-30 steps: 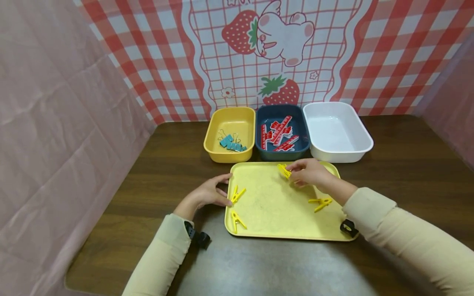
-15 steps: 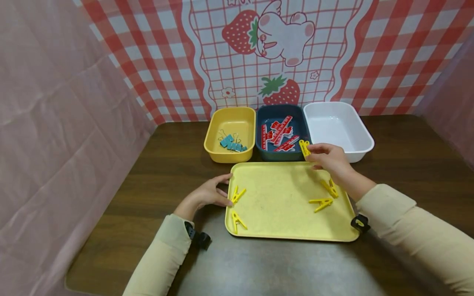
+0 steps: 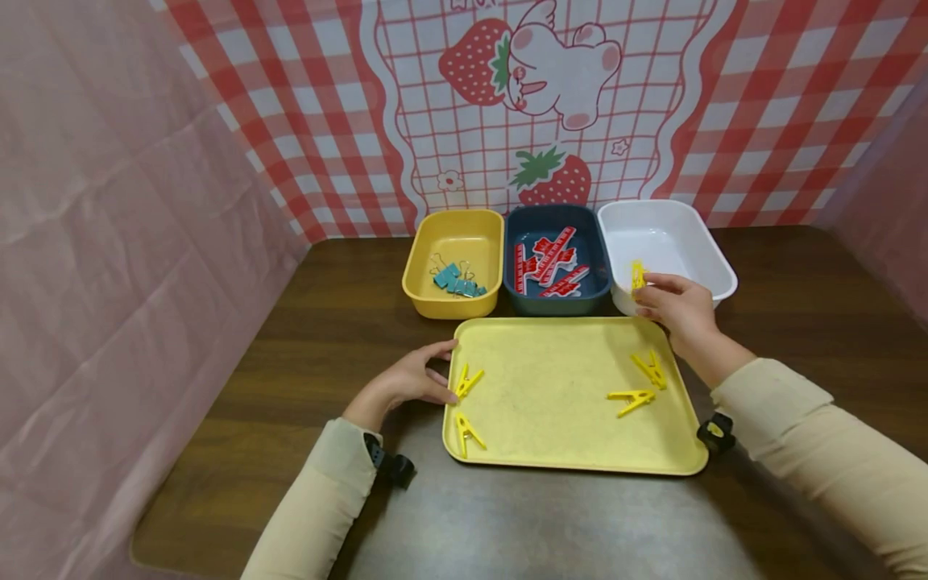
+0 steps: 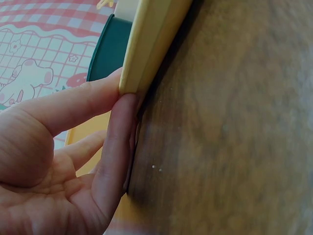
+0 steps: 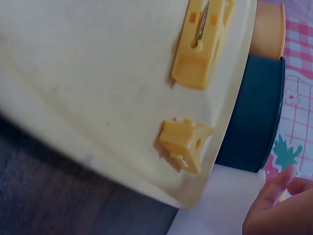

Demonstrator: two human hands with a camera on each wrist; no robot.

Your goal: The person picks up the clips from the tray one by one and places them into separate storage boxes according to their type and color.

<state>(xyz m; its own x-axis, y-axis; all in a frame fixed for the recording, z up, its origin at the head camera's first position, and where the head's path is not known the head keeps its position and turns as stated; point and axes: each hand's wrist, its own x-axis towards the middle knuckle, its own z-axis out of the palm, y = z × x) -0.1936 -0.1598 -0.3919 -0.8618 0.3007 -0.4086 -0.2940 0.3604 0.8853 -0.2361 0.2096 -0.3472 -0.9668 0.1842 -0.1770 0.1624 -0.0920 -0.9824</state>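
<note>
In the head view, my left hand (image 3: 408, 379) holds the left edge of the yellow tray (image 3: 551, 387). The left wrist view shows the thumb and a finger meeting at the tray's rim (image 4: 142, 49). My right hand (image 3: 681, 314) pinches a yellow clothespin (image 3: 638, 275) over the front left part of the white bin (image 3: 663, 234). Two clothespins lie on the tray's right side, one (image 3: 650, 370) behind the other (image 3: 631, 400). Two more lie at its left, one (image 3: 468, 382) beside my left thumb and one (image 3: 467, 433) nearer the front corner.
Behind the tray, a yellow bin (image 3: 416, 278) holds teal binder clips (image 3: 460, 282). Next to it, a dark blue bin (image 3: 602, 278) holds several red-and-white clips (image 3: 554, 262), with the white bin at its right. A patterned cloth (image 3: 326, 121) hangs behind the bins.
My right hand has carried a clothespin from the tray's back part, past the dark blue bin, rightward to the white bin. My left hand has stayed at the tray's edge.
</note>
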